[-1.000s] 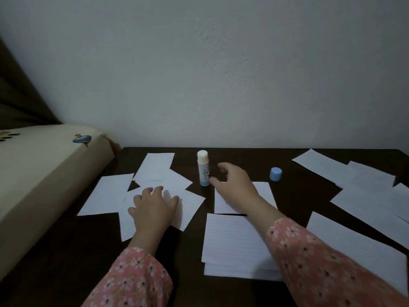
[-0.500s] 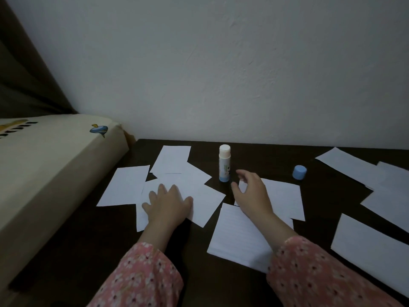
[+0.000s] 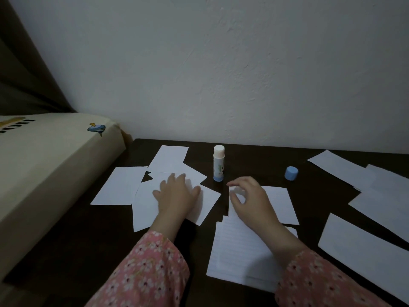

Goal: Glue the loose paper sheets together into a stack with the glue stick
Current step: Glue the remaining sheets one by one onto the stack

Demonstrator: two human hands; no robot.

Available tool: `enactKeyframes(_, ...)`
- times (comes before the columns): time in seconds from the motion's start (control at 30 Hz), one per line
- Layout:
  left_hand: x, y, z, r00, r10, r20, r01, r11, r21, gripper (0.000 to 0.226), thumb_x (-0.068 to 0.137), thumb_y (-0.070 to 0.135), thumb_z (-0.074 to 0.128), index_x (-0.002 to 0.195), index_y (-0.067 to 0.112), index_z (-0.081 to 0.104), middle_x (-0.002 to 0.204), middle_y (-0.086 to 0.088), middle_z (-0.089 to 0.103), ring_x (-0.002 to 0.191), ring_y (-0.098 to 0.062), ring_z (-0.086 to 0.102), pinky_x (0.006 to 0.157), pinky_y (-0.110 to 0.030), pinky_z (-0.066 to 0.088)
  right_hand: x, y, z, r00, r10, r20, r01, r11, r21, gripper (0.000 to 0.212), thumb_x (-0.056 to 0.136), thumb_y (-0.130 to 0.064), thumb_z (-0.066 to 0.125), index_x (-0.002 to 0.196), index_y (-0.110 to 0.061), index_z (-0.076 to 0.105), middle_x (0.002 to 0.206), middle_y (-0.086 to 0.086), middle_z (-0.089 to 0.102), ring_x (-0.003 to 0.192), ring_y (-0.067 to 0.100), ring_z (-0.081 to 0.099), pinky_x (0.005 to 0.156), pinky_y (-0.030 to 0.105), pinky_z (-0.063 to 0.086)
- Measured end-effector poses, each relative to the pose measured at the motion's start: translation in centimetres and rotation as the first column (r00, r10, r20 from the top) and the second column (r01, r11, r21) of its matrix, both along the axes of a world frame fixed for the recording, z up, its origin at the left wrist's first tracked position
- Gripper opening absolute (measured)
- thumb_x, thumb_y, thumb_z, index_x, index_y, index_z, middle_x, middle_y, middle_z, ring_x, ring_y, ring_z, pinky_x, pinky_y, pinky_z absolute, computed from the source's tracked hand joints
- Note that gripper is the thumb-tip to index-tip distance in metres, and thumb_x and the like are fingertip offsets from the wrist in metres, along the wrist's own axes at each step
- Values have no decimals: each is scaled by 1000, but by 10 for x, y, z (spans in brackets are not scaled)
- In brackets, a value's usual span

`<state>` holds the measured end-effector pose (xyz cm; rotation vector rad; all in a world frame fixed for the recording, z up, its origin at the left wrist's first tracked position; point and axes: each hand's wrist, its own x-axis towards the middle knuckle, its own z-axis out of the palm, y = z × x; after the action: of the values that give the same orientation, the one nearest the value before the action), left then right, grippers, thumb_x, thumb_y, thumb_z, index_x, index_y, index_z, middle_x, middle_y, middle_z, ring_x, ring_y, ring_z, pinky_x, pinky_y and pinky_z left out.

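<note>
Pressing flat with straight fingers, the left hand [image 3: 177,192] is holding down overlapping paper sheets [image 3: 205,201] on the dark bench [image 3: 254,160], its grip wrapped round nothing. Beside it, the right hand [image 3: 250,199] is hovering with loosely curled fingers over a lined sheet [image 3: 234,247], grasping nothing. Just beyond both hands, the uncapped glue stick [image 3: 218,163] is standing upright, its blue cap [image 3: 291,173] sitting apart to the right, near more loose sheets [image 3: 340,166].
</note>
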<state>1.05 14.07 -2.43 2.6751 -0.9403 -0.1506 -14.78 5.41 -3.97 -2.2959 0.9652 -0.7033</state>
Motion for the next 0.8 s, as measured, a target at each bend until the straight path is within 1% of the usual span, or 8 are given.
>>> enactKeyframes(0.07,-10,-17,0,992,-26,-121,0,977,-212,62,89,54,54,143,28,38,150,0,37,136,-24,35,108,-48,28,-10,-6,7,997,-63,-51,62,998,-9,31,91,-34,61,122,-35,57,132,-12,44,120,2,40,91,11,31)
enactKeyframes(0.17,-22,-39,-2,925,-111,-364,-70,891,-449,63,87,44,64,142,25,40,145,0,44,132,-21,42,104,-41,39,-29,-13,7,904,-168,-394,180,984,-6,73,78,-68,59,140,-34,42,149,-7,31,138,15,27,110,42,27)
enactKeyframes(0.23,-30,-49,-6,886,-186,-424,-81,839,-537,63,86,36,68,142,23,40,142,0,48,128,-20,46,100,-37,43,-40,-15,1,865,-167,-473,210,977,40,90,73,-77,56,147,-31,31,156,-4,23,143,18,19,115,47,18)
enactKeyframes(0.3,-33,-59,-8,871,-225,-437,-87,805,-587,60,86,32,68,139,23,42,138,1,51,126,-19,49,99,-36,44,-45,-16,-4,875,-166,-454,209,977,45,94,74,-77,54,150,-31,24,158,-5,19,144,18,16,117,46,13)
enactKeyframes(0.5,-26,-65,-15,905,-220,-365,-53,791,-609,47,91,31,62,134,23,46,133,1,55,121,-19,53,92,-31,45,-39,-19,-1,874,-146,-463,205,976,79,92,78,-67,61,151,-36,14,159,-2,16,146,20,12,117,48,13)
enactKeyframes(0.63,-16,-55,-10,914,-216,-344,-34,803,-595,36,97,36,49,128,19,43,127,-5,54,102,-14,52,83,-31,47,-37,-18,-1,866,-139,-481,206,975,89,83,82,-63,59,151,-34,22,160,-1,14,147,22,10,117,48,10)
enactKeyframes(0.73,-8,-38,-5,968,-89,-236,-22,902,-431,33,99,41,39,120,16,41,117,-7,53,97,-18,49,93,-41,43,-38,-17,1,879,-172,-444,220,974,57,76,85,-58,60,148,-32,28,156,-3,26,143,20,21,115,47,17)
enactKeyframes(0.8,-3,-21,-3,992,-52,-111,18,959,-283,32,95,44,44,112,16,42,105,-4,50,93,-18,46,90,-40,36,-37,-18,5,884,-196,-425,236,971,42,71,85,-54,62,146,-31,33,149,-3,37,137,20,32,111,46,25)
